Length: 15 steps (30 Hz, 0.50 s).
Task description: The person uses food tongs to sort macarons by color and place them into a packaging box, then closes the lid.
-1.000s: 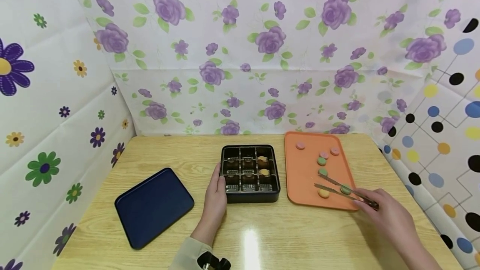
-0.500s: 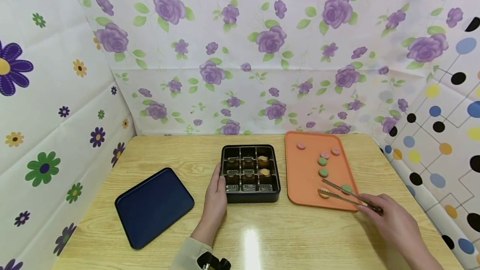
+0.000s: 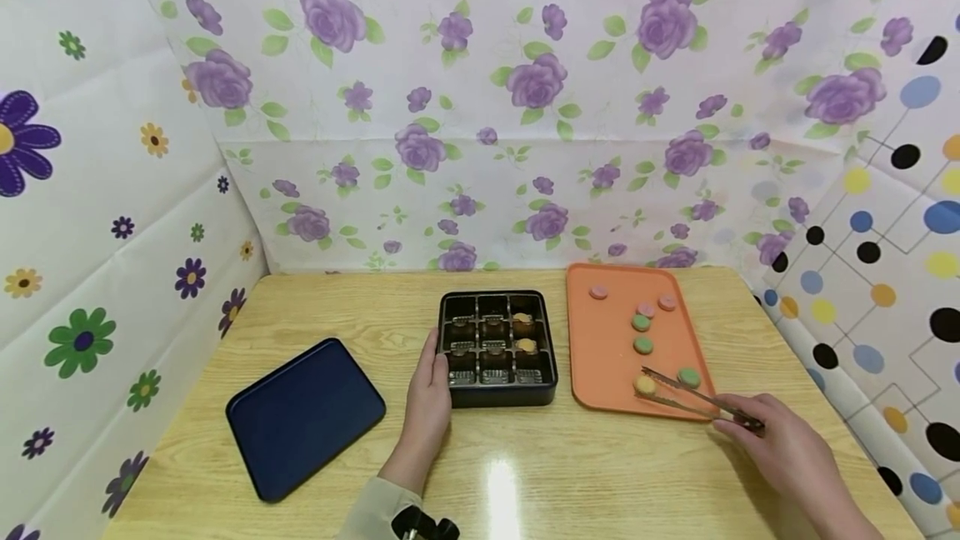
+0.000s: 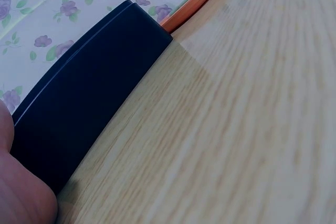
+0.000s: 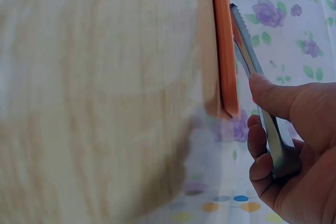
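1. Desk point(image 3: 600, 473): wood-grained; by it all pieces are carried.
2. Orange tray point(image 3: 600, 357): set on the right, presumably so that its contents can be reached easily by the right side.
3. Dark blue tray point(image 3: 306, 419): laid askew at far left, apart from the work, perhaps to be kept out of the way.
4. Black box point(image 3: 502, 395): placed centrally; divided into nine compartments.
5. Left hand point(image 3: 430, 394): laid along the box's left wall with fingers extended, probably so that sliding is prevented.
6. Right hand point(image 3: 780, 436): wrapped around the tongs at their rear end, seemingly for reach and control.
7. Tongs point(image 5: 276, 140): metal, serrated; their tips are spread around one disc, whether pinched cannot be told.
8. Discs: a yellow disc point(image 3: 644, 385) is flanked on the orange tray; pink and green discs point(image 3: 689, 377) lie beyond it; two yellowish pieces point(image 3: 527, 346) are held in right-column compartments, back and middle.
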### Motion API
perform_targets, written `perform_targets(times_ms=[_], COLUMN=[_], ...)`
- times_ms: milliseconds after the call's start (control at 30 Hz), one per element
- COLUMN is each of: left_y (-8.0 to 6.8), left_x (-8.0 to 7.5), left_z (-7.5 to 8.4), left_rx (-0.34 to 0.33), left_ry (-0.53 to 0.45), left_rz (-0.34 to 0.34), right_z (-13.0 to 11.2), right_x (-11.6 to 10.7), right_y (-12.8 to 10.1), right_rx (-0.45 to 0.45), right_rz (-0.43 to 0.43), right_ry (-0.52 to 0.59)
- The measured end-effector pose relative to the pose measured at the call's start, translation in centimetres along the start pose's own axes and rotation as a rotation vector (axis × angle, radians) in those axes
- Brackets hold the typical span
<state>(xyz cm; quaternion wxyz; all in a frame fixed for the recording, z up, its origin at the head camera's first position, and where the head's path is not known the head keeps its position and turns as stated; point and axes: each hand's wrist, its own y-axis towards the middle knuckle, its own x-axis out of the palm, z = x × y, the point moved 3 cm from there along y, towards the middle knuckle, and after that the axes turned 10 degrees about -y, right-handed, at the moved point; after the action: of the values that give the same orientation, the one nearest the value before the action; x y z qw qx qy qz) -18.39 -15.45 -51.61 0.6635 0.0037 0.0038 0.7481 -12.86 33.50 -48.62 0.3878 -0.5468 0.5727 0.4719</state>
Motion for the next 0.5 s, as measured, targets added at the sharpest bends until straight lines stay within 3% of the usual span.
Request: perform_targets(times_ms=[200,500], left_y=[0.0,0.01], left_x=[-0.43,0.14], left_z=[-0.13,0.01], left_rx=[-0.006,0.002], left_ry=[-0.007,-0.017], left_rz=[0.007,0.01], right_z=[-0.1,0.19], right_x=[0.61,0.43], right_y=[-0.01,-0.16], right_rx=[0.004,0.01], right_rz=[0.005,0.011], right_ry=[0.001,-0.013])
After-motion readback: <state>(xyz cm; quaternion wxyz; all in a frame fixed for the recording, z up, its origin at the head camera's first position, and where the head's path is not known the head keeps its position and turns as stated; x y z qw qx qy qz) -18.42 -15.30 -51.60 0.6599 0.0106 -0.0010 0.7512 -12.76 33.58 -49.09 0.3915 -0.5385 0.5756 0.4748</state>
